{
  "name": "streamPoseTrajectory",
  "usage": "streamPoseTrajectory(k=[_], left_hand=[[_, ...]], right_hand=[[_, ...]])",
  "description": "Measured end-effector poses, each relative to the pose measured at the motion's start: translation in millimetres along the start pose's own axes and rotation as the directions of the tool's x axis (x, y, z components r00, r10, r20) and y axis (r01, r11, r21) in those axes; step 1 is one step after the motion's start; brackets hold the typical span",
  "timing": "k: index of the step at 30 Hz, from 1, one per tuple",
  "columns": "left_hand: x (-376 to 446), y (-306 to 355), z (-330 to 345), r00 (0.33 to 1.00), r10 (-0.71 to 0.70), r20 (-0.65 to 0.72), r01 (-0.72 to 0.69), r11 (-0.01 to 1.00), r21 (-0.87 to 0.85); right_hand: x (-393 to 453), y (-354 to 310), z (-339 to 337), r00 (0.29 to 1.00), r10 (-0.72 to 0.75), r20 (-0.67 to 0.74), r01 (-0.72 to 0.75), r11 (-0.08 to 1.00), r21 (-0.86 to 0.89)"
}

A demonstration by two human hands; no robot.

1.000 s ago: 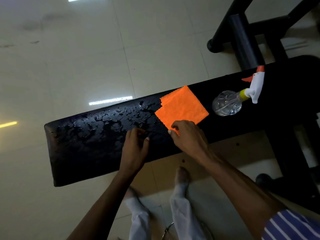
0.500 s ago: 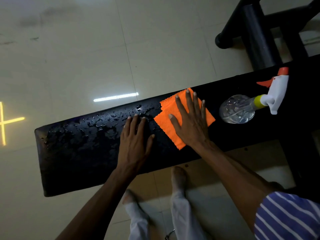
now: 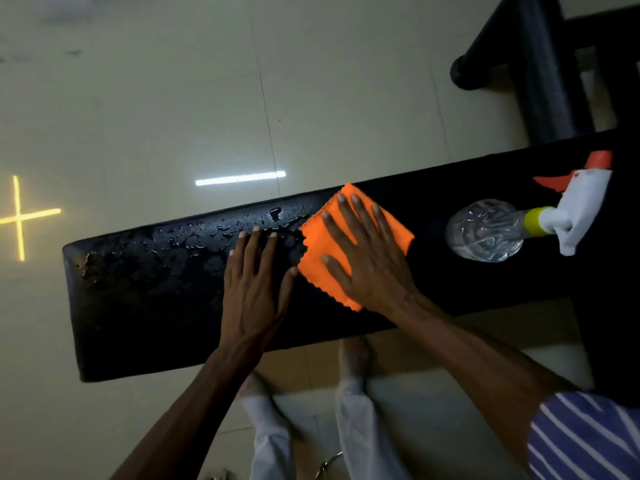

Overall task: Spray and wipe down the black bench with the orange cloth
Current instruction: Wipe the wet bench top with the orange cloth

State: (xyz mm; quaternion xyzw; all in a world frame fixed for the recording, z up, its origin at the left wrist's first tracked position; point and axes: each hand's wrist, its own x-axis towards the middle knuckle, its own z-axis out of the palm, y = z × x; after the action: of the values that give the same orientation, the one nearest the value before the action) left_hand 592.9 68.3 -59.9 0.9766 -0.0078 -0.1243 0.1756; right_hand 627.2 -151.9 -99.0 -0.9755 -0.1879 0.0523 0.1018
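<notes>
The orange cloth, pinched at a corner a second ago, is now pressed flat under the spread right hand mid-bench, left hand splayed beside it, so wiping is judged begun.

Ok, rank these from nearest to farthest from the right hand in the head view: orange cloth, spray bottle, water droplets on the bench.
1. orange cloth: directly under the flat right hand.
2. water droplets: on the bench, starting just beyond the cloth's left edge.
3. spray bottle: lying on its side to the right, a clear gap away.
</notes>
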Motion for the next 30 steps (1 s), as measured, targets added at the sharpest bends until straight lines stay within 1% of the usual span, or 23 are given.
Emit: streamPoseTrajectory(k=[1,2,3,5,7,8,9,11,13,14,15,16,17,18,19,20,21,22,24,25,27,28,30], left_hand=[[0,-3,-3,1.000,-0.017,0.003,0.017,1.000,0.001],[0,-8,-6,1.000,-0.028,0.002,0.028,1.000,0.005],[0,-12,-6,1.000,-0.030,-0.004,0.030,0.999,0.011],[0,-23,-5,1.000,-0.021,-0.017,0.021,0.999,0.027],[-3,-33,-2,1.000,-0.007,-0.028,0.008,0.999,0.036],[-4,-36,-1,0.999,-0.003,-0.032,0.004,0.999,0.038],[-6,-40,0,1.000,0.001,-0.030,0.000,0.999,0.038],[-9,-44,-1,1.000,0.011,-0.025,-0.011,1.000,0.029],[-13,-50,-2,0.999,0.008,-0.036,-0.007,1.000,0.015],[-16,-53,-4,0.999,0.007,-0.041,-0.006,1.000,0.014],[-19,-57,-5,0.999,0.009,-0.046,-0.008,1.000,0.017],[-21,-62,-6,0.999,0.014,-0.053,-0.013,1.000,0.023],[-23,-67,-6,0.998,0.018,-0.059,-0.016,0.999,0.031],[-25,-73,-6,0.998,0.019,-0.059,-0.017,0.999,0.040],[-27,-79,-7,0.998,0.020,-0.056,-0.017,0.999,0.047],[-29,-84,-7,0.999,0.017,-0.052,-0.014,0.999,0.052],[-31,-89,-6,0.999,0.017,-0.049,-0.014,0.998,0.064],[-32,-93,-6,0.999,0.024,-0.042,-0.021,0.997,0.079],[-34,-98,-8,0.999,0.043,-0.029,-0.041,0.996,0.076],[-35,-100,-9,0.998,0.046,-0.031,-0.044,0.997,0.061],[-36,-103,-12,0.998,0.036,-0.045,-0.034,0.999,0.036],[-37,-107,-13,0.998,0.025,-0.055,-0.024,0.999,0.028],[-38,-114,-15,0.998,0.009,-0.068,-0.007,1.000,0.022]], right_hand=[[1,11,-3,0.999,-0.044,0.020,0.044,0.999,-0.024],[7,20,-5,0.998,-0.051,0.021,0.051,0.998,-0.041],[16,26,-6,1.000,-0.022,0.009,0.022,0.999,-0.045],[39,25,-6,0.992,0.118,-0.045,-0.119,0.993,-0.023],[53,1,-2,0.949,0.300,-0.097,-0.300,0.954,0.019],[55,-15,1,0.930,0.348,-0.114,-0.346,0.937,0.044],[52,-30,4,0.933,0.344,-0.111,-0.339,0.939,0.060],[30,-47,9,0.979,0.193,-0.057,-0.191,0.981,0.035],[12,-38,6,1.000,0.004,0.007,-0.004,1.000,-0.006],[12,-27,2,0.998,-0.055,0.034,0.056,0.998,-0.038],[17,-16,-2,0.997,-0.061,0.045,0.064,0.995,-0.071],[26,-9,-5,0.999,-0.006,0.035,0.009,0.996,-0.088],[38,-7,-7,0.996,0.094,0.003,-0.094,0.993,-0.077],[51,-13,-8,0.974,0.224,-0.027,-0.225,0.974,-0.041],[62,-27,-6,0.936,0.348,-0.046,-0.348,0.937,0.003],[71,-45,-3,0.899,0.435,-0.053,-0.434,0.900,0.036],[74,-66,2,0.883,0.467,-0.054,-0.464,0.884,0.055],[73,-87,7,0.896,0.442,-0.050,-0.439,0.896,0.065],[53,-113,12,0.965,0.261,-0.004,-0.261,0.965,0.039],[41,-114,13,0.987,0.158,0.028,-0.159,0.987,0.010],[24,-97,9,0.996,-0.003,0.085,0.007,0.999,-0.038],[23,-84,5,0.993,-0.047,0.105,0.054,0.997,-0.058],[35,-64,-2,0.992,-0.040,0.122,0.051,0.995,-0.090]])
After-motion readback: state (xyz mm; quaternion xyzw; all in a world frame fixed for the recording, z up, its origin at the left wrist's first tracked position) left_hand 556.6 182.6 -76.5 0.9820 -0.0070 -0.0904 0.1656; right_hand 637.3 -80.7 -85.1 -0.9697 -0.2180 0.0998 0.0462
